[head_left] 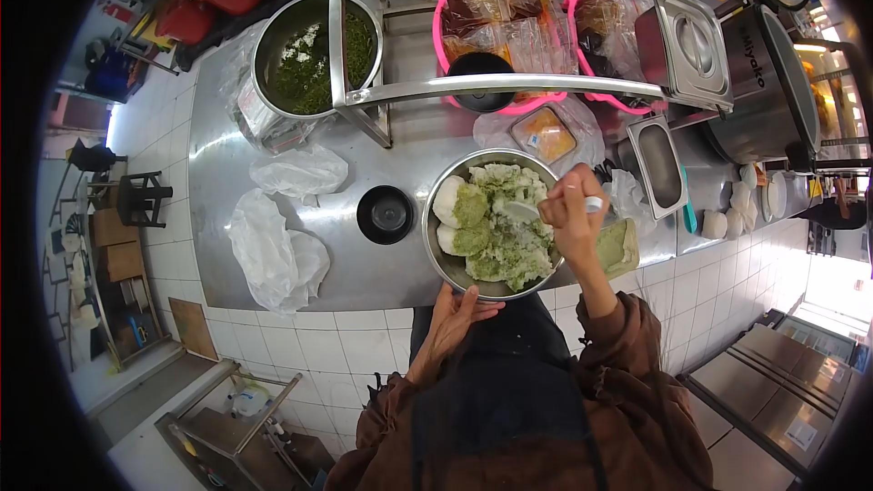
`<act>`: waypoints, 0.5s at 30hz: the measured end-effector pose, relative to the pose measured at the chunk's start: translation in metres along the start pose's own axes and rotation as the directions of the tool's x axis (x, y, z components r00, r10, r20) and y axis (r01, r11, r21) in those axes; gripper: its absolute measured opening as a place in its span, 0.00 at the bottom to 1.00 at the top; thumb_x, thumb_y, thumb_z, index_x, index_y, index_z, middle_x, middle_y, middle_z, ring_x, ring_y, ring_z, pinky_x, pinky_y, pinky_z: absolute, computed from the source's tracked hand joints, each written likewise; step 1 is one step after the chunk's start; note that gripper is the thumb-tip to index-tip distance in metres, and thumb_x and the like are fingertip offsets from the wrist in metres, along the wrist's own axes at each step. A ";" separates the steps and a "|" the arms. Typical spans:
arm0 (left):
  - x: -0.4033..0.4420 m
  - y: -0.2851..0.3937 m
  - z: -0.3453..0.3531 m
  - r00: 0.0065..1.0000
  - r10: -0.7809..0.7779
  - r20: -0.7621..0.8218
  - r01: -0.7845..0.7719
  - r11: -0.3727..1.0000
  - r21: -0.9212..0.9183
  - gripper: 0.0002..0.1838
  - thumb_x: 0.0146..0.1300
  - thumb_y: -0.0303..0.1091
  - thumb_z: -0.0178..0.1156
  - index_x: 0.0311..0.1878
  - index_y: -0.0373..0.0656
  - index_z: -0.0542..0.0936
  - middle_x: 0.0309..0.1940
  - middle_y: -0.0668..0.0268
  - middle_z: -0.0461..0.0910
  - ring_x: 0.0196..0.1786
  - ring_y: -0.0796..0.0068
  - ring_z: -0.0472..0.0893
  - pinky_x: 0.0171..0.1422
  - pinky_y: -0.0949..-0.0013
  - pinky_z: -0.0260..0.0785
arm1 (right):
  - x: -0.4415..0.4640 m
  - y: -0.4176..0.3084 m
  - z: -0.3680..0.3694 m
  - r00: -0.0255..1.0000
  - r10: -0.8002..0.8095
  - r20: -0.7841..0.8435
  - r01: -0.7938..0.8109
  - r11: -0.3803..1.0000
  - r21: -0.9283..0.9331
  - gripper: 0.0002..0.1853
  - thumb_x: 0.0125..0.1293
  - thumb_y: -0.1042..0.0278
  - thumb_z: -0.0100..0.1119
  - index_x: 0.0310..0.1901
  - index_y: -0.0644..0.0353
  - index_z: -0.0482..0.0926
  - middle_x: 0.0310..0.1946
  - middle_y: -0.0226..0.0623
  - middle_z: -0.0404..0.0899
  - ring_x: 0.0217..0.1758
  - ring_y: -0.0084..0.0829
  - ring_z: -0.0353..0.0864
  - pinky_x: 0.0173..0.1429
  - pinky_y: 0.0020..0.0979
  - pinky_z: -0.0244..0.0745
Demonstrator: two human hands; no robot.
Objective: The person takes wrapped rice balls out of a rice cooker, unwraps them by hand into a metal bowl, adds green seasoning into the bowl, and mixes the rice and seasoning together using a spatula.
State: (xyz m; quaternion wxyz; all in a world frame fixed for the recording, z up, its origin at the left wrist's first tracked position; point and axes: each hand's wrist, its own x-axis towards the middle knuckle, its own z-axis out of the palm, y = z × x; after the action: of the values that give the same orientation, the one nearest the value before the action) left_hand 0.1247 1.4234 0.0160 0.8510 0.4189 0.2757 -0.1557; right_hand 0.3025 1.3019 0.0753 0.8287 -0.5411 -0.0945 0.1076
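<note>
In front of me a round metal bowl (pixel 436 255) sits at the near edge of the steel table. It holds a lumpy white-and-green mixture (pixel 509 250), like rice streaked with green paste, and smooth white mounds (pixel 447 202) at its left side. My right hand (pixel 573 209) is closed around the handle of a white spoon or paddle (pixel 520 210), whose head is down in the mixture. At the bowl's near side, my left hand (pixel 455 316) grips the rim, thumb up against it and fingers along the outer wall. A small black bowl (pixel 385 215) stands to the left.
Crumpled plastic bags (pixel 273 250) lie left on the table. A large pot (pixel 264 82) of chopped greens stands behind. A metal shelf frame (pixel 509 84) crosses over pink baskets (pixel 440 36) of bagged food. To the right are a green-smeared container (pixel 618 250) and a steel pan (pixel 659 168).
</note>
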 end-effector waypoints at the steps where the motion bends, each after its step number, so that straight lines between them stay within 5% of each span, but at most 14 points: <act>1: 0.001 -0.002 -0.001 1.000 -0.007 -0.007 0.006 1.000 -0.020 0.20 0.69 0.37 0.45 0.57 0.37 0.54 0.45 0.47 0.75 0.43 0.55 0.80 0.44 0.66 0.77 | -0.006 -0.009 0.006 0.999 0.045 -0.023 -0.045 0.998 0.032 0.14 0.70 0.64 0.43 0.27 0.63 0.66 0.11 0.22 0.57 0.11 0.13 0.49 0.17 0.21 0.47; 4: 0.004 -0.003 -0.001 1.000 0.002 -0.009 -0.002 0.999 -0.045 0.23 0.68 0.36 0.45 0.60 0.38 0.52 0.45 0.47 0.75 0.42 0.56 0.81 0.43 0.67 0.78 | -0.030 0.001 0.014 0.989 0.147 -0.021 -0.146 0.988 0.047 0.14 0.69 0.63 0.45 0.27 0.62 0.67 0.12 0.23 0.59 0.12 0.13 0.52 0.18 0.20 0.50; 6: 0.005 -0.005 -0.002 1.000 0.009 -0.003 -0.009 0.999 -0.050 0.23 0.68 0.36 0.45 0.60 0.37 0.52 0.44 0.47 0.75 0.42 0.56 0.81 0.43 0.67 0.78 | -0.035 0.029 0.015 1.000 0.021 -0.011 -0.023 0.977 -0.213 0.14 0.68 0.63 0.47 0.27 0.62 0.67 0.12 0.23 0.60 0.14 0.13 0.55 0.19 0.20 0.53; 11: 0.005 -0.004 -0.003 1.000 0.010 0.004 -0.010 0.998 0.058 0.19 0.69 0.35 0.44 0.57 0.36 0.54 0.44 0.47 0.75 0.42 0.56 0.81 0.44 0.66 0.77 | 0.018 0.043 -0.007 0.995 -0.033 -0.098 0.011 0.976 -0.217 0.15 0.68 0.63 0.47 0.26 0.61 0.66 0.12 0.22 0.59 0.14 0.12 0.54 0.18 0.19 0.52; 15: 0.006 -0.007 -0.002 0.999 0.028 -0.023 -0.028 0.999 0.025 0.19 0.69 0.35 0.44 0.57 0.36 0.54 0.43 0.48 0.75 0.41 0.56 0.81 0.44 0.66 0.77 | 0.012 0.010 0.009 0.987 0.161 -0.012 -0.161 0.987 -0.027 0.14 0.70 0.63 0.42 0.27 0.61 0.65 0.11 0.21 0.53 0.11 0.12 0.47 0.17 0.20 0.46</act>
State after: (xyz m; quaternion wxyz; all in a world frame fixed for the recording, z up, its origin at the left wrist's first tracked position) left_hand 0.1247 1.4209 0.0069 0.8447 0.4349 0.2778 -0.1423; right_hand 0.3108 1.3169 0.0705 0.8100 -0.5591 -0.0479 0.1702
